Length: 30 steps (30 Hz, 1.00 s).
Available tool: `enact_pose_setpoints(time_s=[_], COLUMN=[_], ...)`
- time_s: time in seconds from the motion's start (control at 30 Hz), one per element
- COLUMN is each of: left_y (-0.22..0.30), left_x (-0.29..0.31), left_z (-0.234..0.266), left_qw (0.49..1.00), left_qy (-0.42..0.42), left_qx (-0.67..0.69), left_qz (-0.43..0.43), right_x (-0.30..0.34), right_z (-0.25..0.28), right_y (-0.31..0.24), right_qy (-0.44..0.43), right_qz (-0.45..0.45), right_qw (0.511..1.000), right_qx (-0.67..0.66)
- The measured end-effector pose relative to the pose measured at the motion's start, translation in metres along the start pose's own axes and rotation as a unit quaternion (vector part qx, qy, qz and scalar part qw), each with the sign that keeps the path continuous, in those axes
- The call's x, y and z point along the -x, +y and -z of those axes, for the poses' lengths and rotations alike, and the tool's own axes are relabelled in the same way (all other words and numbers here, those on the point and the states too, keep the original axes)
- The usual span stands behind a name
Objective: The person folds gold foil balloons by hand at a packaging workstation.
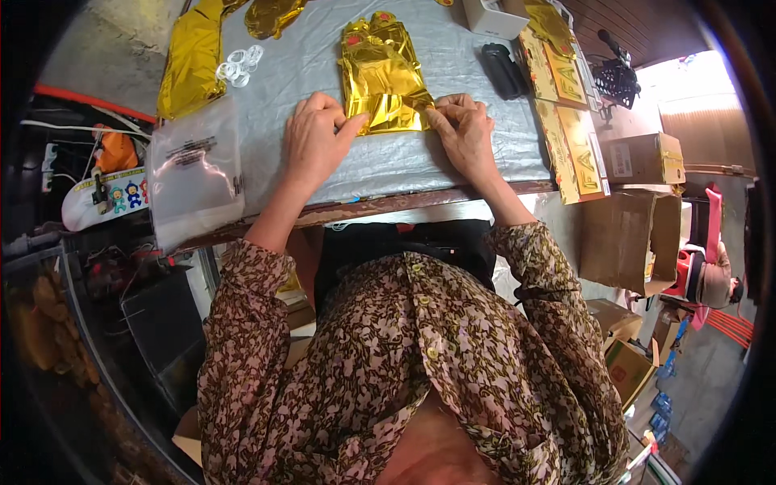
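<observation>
On my feed, the left hand sits at the near left corner of the folded gold foil, its thumb laid against the corner and its fingers curled; I cannot tell whether a fingertip closes underneath. The foil lies flat near the middle of the desk, between both hands, and the right hand pinches its near right corner between thumb and forefinger. To do this well, I would keep both corners level, draw the near edge evenly taut, and smooth from the middle outward so trapped air escapes without creasing or tearing the thin film. Counting across from the left, I get one clear plastic bag, one long gold foil piece, a cluster of about six clear rings, overlapping too much for certainty, one crumpled gold foil piece, the one folded foil in hand, one white box, one black case, and at least two gold printed packages.
</observation>
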<state>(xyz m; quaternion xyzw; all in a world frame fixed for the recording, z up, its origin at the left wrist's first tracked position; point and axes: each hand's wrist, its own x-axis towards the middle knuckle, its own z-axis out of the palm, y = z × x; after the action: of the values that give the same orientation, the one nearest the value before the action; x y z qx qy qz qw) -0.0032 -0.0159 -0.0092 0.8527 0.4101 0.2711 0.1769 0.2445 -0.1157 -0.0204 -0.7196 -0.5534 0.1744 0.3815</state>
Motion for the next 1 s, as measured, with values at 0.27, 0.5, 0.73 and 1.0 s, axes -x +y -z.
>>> enact_pose_setpoints(time_s=[0.27,0.5,0.73,1.0], left_y=[0.001,0.0,0.004,0.007], left_x=[0.004,0.001,-0.001,0.001], left_z=[-0.005,-0.01,-0.012,-0.013], left_qw=[1.0,0.998,0.996,0.996], left_qy=[0.018,0.021,0.033,0.069], left_qx=[0.019,0.025,-0.019,-0.025], left_qz=[0.011,0.059,0.083,0.059], right_x=[-0.001,0.002,0.004,0.033], right_z=[0.002,-0.003,0.007,-0.001], right_y=[-0.002,-0.01,-0.023,-0.049], right_qy=[0.012,0.028,0.024,-0.116], right_qz=[0.028,0.037,0.056,0.274], right_qw=[0.999,0.996,0.981,0.945], right_qx=[0.015,0.082,0.184,0.136])
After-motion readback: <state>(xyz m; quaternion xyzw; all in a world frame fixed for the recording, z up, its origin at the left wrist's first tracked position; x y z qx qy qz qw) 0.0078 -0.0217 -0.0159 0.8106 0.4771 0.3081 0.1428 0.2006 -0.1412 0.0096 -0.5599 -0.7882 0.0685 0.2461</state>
